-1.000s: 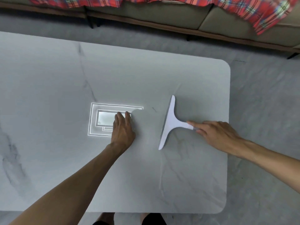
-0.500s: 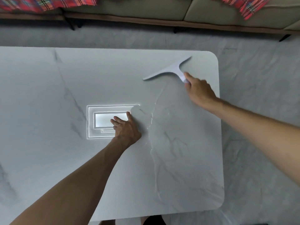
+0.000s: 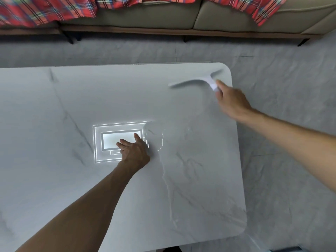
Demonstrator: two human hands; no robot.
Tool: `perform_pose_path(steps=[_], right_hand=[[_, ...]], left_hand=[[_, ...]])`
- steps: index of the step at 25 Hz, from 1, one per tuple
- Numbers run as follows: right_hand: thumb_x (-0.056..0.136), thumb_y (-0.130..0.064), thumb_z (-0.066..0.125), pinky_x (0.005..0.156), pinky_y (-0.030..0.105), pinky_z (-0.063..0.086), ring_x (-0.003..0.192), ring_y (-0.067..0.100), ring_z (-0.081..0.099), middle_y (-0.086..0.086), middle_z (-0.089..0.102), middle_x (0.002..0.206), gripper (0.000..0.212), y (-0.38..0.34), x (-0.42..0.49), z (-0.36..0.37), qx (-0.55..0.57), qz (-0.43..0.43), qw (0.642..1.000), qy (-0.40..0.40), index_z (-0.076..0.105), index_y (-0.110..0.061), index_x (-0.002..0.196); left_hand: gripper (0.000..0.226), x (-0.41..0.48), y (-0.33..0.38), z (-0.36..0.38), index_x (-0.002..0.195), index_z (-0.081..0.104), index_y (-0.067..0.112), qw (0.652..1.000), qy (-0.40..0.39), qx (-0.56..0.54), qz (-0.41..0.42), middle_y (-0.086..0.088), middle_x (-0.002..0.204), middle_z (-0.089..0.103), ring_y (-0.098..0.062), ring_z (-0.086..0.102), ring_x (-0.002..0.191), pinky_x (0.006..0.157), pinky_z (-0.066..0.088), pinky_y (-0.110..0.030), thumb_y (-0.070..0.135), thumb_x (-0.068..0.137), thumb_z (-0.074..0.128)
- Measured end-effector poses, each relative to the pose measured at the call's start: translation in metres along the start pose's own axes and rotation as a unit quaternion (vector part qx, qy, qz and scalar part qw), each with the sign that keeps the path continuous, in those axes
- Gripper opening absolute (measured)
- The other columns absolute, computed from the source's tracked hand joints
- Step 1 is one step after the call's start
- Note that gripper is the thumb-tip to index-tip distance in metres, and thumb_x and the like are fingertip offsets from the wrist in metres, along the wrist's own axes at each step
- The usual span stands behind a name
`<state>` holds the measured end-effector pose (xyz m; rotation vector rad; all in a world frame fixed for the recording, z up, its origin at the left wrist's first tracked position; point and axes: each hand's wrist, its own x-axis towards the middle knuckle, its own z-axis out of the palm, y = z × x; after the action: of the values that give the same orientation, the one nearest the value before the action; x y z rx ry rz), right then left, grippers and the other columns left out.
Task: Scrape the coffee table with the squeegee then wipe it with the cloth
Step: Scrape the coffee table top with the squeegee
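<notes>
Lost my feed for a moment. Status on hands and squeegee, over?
Right hand gripping squeegee handle, blade near far right corner of coffee table. Left hand flat on tabletop, open. No cloth in view. Nothing blocking.

left hand (image 3: 133, 151) is flat, palm down, fingers spread a bit, planted mid-scene with the forearm coming up from the near left. right hand (image 3: 231, 100) is stretched way out to the far right, arm nearly straight, fingers pinched shut, looks a bit blurred
</notes>
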<state>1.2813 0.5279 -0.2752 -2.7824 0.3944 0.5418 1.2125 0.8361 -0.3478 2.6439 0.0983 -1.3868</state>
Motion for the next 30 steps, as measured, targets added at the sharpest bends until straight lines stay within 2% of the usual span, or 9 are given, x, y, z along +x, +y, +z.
perform_pose_path(steps=[5,8,13,15,18,21,23,26,30], right_hand=[[0.102,-0.029,0.026,0.075,0.045,0.047,0.116,0.042,0.05,0.022,0.056,0.128,0.044,-0.006,0.026,0.017,0.039,0.089,0.995,-0.012,0.036,-0.019,0.144],[0.104,-0.029,0.03,0.084,0.045,0.045,0.105,0.046,0.057,0.032,0.06,0.115,0.045,0.012,-0.035,0.041,0.027,0.071,0.997,-0.005,0.033,-0.018,0.147],[0.103,-0.03,0.031,0.061,0.037,0.041,0.079,0.041,0.063,0.023,0.065,0.083,0.042,0.028,-0.139,0.041,0.024,0.053,0.996,-0.073,0.035,-0.021,0.143],[0.103,-0.03,0.03,0.06,0.035,0.037,0.079,0.043,0.063,0.024,0.065,0.084,0.036,0.028,-0.118,0.027,0.033,0.056,0.997,-0.042,0.043,-0.017,0.133],[0.101,-0.03,0.027,0.062,0.041,0.051,0.079,0.043,0.065,0.026,0.064,0.093,0.033,0.018,-0.034,0.002,0.065,0.118,0.991,0.017,0.046,-0.015,0.123],[0.095,-0.026,0.025,0.041,0.036,0.05,0.053,0.029,0.064,0.016,0.063,0.086,0.028,0.011,0.039,-0.009,0.191,0.244,0.95,0.047,0.052,-0.021,0.102],[0.09,-0.022,0.025,0.038,0.036,0.047,0.047,0.026,0.06,0.016,0.063,0.088,0.029,0.01,0.046,-0.001,0.22,0.287,0.932,0.035,0.052,-0.025,0.098],[0.086,-0.016,0.024,0.041,0.049,0.053,0.067,0.033,0.068,0.016,0.061,0.1,0.043,0.012,0.01,0.023,0.141,0.279,0.95,0.013,0.049,-0.019,0.121],[0.085,-0.014,0.023,0.06,0.047,0.059,0.088,0.035,0.067,0.021,0.06,0.109,0.041,-0.001,-0.072,0.053,0.142,0.293,0.945,-0.03,0.041,-0.017,0.123]], left_hand=[[0.08,-0.002,-0.002,0.001,0.15,-0.008,-0.003,1.0,-0.004,0.027,0.008,-0.058,0.137,0.012,-0.067,0.004,0.135,0.114,0.014,-0.057,0.013,0.092,0.045],[0.079,0.001,-0.003,0.0,0.149,-0.007,-0.006,0.999,0.0,0.039,0.013,-0.056,0.135,0.022,-0.067,0.008,0.134,0.114,0.01,-0.061,0.014,0.091,0.044],[0.081,0.001,-0.003,0.001,0.149,-0.007,-0.005,0.999,-0.001,0.044,0.019,-0.056,0.136,0.018,-0.066,0.009,0.134,0.114,0.011,-0.06,0.016,0.091,0.046],[0.082,0.001,-0.003,0.001,0.149,-0.008,-0.004,0.999,0.003,0.041,0.014,-0.057,0.137,0.015,-0.066,0.008,0.135,0.114,0.013,-0.058,0.017,0.091,0.046],[0.082,-0.002,-0.002,0.002,0.149,-0.009,-0.004,0.999,0.006,0.038,0.009,-0.056,0.138,0.013,-0.065,0.008,0.136,0.114,0.019,-0.055,0.017,0.092,0.045],[0.081,-0.001,-0.002,0.002,0.149,-0.01,-0.003,0.999,0.003,0.045,0.012,-0.056,0.138,0.011,-0.065,0.007,0.136,0.114,0.019,-0.055,0.018,0.093,0.044],[0.08,0.0,-0.004,0.004,0.149,-0.01,-0.004,0.999,0.002,0.051,0.014,-0.056,0.139,0.01,-0.065,0.006,0.136,0.115,0.016,-0.056,0.018,0.093,0.042],[0.08,0.001,-0.006,0.007,0.149,-0.012,-0.002,0.999,-0.001,0.047,0.011,-0.055,0.14,0.006,-0.066,0.004,0.135,0.115,0.015,-0.056,0.023,0.095,0.041],[0.078,0.004,-0.012,0.009,0.15,-0.006,-0.002,0.999,0.018,0.037,0.031,-0.053,0.138,0.021,-0.065,0.011,0.134,0.115,0.014,-0.059,0.025,0.093,0.04]])
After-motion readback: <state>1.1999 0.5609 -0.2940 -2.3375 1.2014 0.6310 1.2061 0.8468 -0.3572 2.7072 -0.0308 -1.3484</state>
